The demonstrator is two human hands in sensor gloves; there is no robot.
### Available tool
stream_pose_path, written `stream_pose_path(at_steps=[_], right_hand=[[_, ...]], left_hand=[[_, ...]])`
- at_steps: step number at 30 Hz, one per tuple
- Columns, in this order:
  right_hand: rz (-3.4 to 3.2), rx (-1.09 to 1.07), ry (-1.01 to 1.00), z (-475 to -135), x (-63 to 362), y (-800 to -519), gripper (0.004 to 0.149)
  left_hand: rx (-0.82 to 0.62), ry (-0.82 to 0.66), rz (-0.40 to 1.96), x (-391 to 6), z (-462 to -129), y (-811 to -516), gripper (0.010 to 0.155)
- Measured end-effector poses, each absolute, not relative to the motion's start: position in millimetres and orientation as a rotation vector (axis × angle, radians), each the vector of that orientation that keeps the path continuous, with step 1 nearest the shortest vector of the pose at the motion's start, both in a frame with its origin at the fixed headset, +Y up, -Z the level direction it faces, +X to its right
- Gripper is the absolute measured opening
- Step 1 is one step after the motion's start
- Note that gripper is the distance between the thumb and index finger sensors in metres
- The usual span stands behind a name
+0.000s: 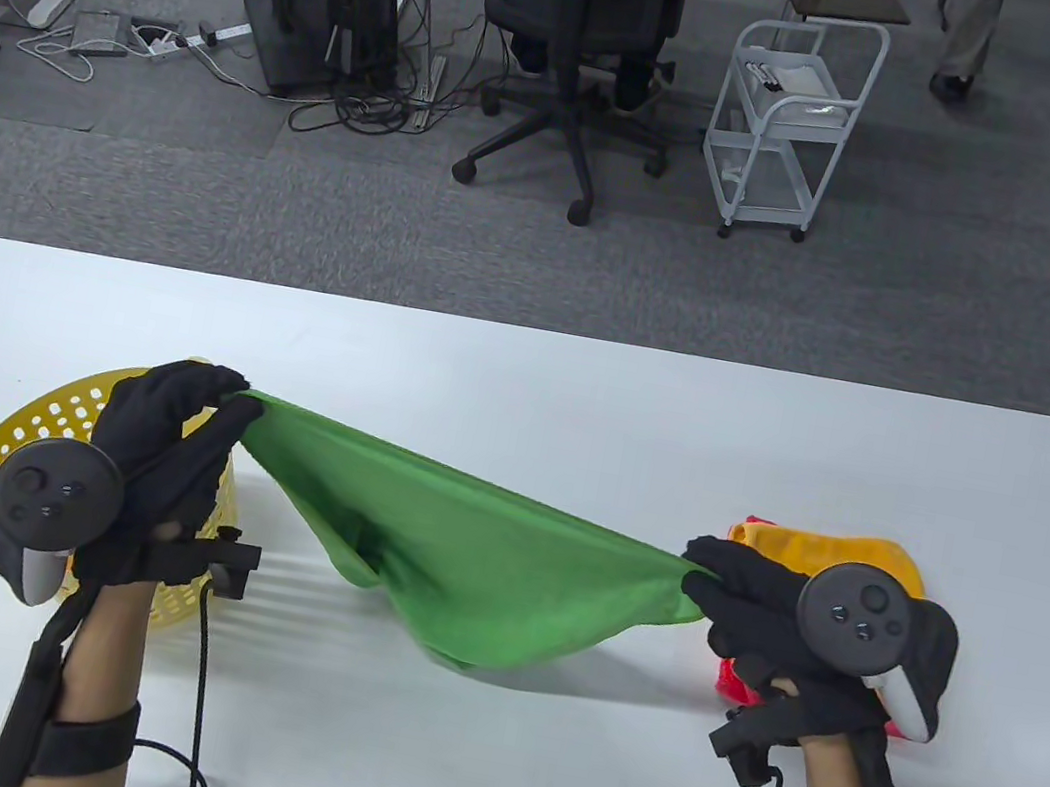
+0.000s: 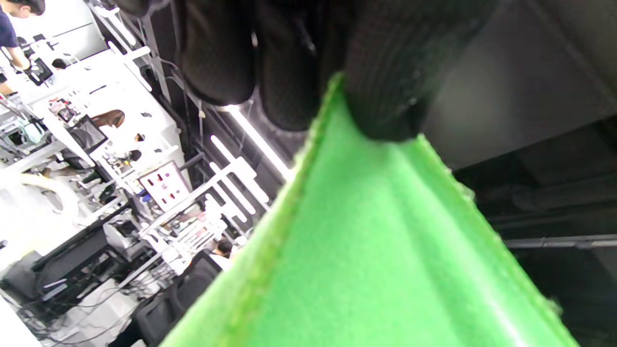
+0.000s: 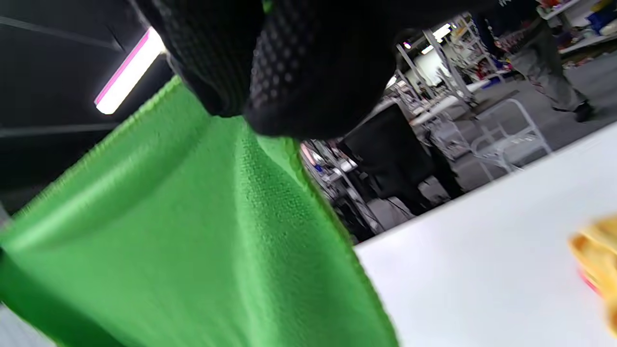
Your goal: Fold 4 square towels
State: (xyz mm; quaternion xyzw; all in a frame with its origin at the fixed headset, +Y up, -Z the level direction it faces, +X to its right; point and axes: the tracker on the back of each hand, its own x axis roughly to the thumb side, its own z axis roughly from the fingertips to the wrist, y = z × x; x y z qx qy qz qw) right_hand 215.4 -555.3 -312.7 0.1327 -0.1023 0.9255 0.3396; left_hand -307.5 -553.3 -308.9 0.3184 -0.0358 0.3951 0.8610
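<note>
1. Your left hand [image 1: 159, 451] pinches one corner of the green towel [image 1: 466, 556]
2. Your right hand [image 1: 756, 607] pinches the opposite corner
3. The towel hangs stretched between them above the table [image 1: 527, 384]

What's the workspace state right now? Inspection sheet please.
Surface: white table, bare in the middle.
Job's things: green towel stretched in the air between both hands; yellow towel on a red towel, behind the right hand.
Clutter: yellow basket, far left.
Grippers: left hand and right hand each pinch a towel corner.
Cables: black glove cables run off the near edge.
Surroundings: office chair, white cart.
</note>
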Motion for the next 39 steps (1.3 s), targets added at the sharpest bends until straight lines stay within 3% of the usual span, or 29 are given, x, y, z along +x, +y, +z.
stream_pose_path(at_steps=[8, 14, 20, 25, 33, 39], right_hand=[[2.246, 0.416, -0.500, -299, 226, -467, 0.044], [2.258, 0.299, -0.431, -344, 235, -438, 0.042], [2.292, 0.141, -0.349, -409, 231, -443, 0.039], [2.248, 0.093, -0.466, -426, 222, -440, 0.038], [2.205, 0.265, -0.531, -393, 226, -450, 0.038], [2.252, 0.284, -0.471, -341, 246, -501, 0.038]], left_hand=[[0.680, -0.107, 0.790, -313, -295, -508, 0.033], [0.531, -0.078, 0.731, -301, -348, -486, 0.034], [0.429, 0.007, 0.723, -294, -415, -481, 0.034], [0.510, 0.013, 0.764, -297, -433, -473, 0.033], [0.623, -0.085, 0.779, -310, -386, -478, 0.033], [0.510, -0.236, 0.531, -300, -327, -507, 0.034]])
